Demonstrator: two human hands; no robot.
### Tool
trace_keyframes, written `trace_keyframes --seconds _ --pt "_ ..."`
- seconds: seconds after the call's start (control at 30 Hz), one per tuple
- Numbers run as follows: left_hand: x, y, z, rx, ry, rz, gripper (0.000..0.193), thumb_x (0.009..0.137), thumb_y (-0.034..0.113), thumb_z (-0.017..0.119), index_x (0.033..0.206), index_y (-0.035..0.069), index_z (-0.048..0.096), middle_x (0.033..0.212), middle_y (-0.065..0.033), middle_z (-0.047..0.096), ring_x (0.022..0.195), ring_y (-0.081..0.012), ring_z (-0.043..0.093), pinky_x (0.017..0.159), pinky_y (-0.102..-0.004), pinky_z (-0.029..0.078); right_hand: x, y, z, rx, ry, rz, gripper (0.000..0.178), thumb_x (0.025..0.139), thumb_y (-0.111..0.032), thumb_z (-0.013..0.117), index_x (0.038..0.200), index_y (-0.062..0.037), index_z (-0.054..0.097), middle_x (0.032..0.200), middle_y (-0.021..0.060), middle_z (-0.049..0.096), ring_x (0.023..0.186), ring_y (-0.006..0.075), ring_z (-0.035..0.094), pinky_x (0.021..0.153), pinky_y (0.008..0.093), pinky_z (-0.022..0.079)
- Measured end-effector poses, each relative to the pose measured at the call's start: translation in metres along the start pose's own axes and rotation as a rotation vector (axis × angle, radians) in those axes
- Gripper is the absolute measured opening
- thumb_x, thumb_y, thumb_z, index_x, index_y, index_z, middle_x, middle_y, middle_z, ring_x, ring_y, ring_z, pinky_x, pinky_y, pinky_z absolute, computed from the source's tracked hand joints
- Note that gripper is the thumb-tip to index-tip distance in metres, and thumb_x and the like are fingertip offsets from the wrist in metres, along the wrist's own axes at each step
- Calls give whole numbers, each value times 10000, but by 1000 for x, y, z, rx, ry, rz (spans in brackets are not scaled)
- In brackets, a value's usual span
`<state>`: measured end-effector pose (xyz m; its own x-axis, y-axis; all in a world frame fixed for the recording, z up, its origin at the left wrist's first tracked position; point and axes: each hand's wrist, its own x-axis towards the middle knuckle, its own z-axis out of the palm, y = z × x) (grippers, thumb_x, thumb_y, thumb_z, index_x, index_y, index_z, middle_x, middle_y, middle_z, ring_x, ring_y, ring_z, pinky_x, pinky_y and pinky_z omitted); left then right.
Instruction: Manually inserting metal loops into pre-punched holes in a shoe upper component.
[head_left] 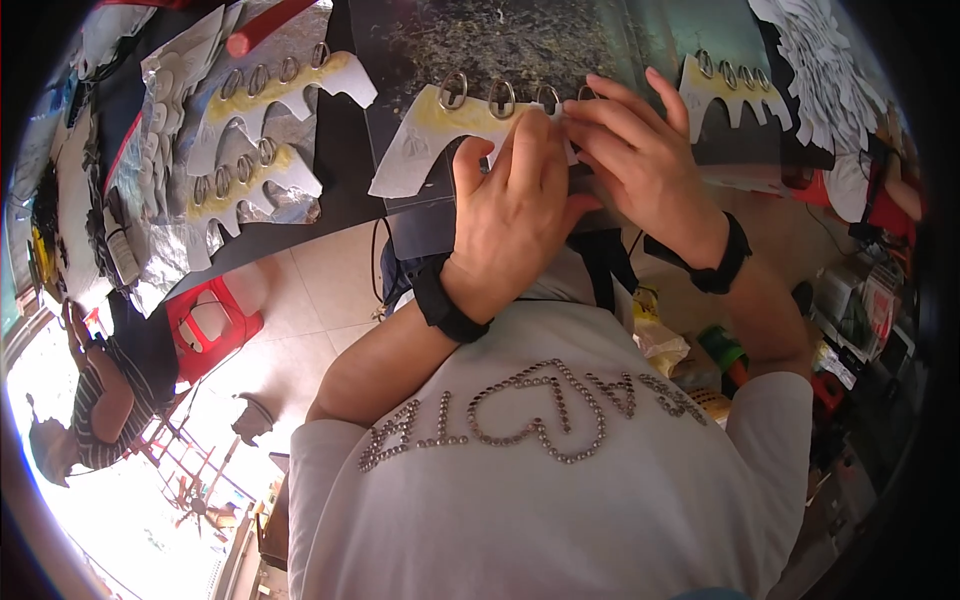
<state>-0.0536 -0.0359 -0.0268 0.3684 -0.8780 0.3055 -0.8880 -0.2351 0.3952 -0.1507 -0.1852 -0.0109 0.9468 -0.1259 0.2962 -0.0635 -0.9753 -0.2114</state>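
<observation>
A white scalloped piece (415, 150) of flat material, yellowish along its ringed edge, lies on the dark work surface in front of me. Metal oval rings (453, 92) stand in a row along its far edge. My left hand (515, 205) is closed on the piece, its fingertips pressed together just below the third ring (548, 97). From the right, my right hand (645, 165) meets it there, fingertips at the same edge and outer fingers raised. Its thumb is hidden. The fingers partly cover a fourth ring and the piece's right part.
Similar ringed pieces lie at left (285, 100) and right (735, 90). Stacks of white cut parts (825, 75) sit at far right and far left. A red rod (270, 27) lies at upper left. Beyond a red stool (215, 325), another person (105, 400) sits at left.
</observation>
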Motion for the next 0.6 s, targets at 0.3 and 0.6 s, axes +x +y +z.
trace_keyframes --seconds 0.3,0.6 --pt "3 2 0 30 37 10 665 645 383 802 1161 24 586 1191 -51 492 745 -134 585 867 -378 321 3 5 4 59 58 33 211 753 -64 684 958 -112 673 1038 -42 638 1136 174 562 1088 441 255" --pt "1 -1 0 12 45 20 670 632 360 813 1159 21 576 1198 -59 492 769 -146 597 875 -386 323 3 -1 2 -33 36 -32 149 773 -95 664 922 -92 672 1049 -24 628 1130 180 557 1094 449 256"
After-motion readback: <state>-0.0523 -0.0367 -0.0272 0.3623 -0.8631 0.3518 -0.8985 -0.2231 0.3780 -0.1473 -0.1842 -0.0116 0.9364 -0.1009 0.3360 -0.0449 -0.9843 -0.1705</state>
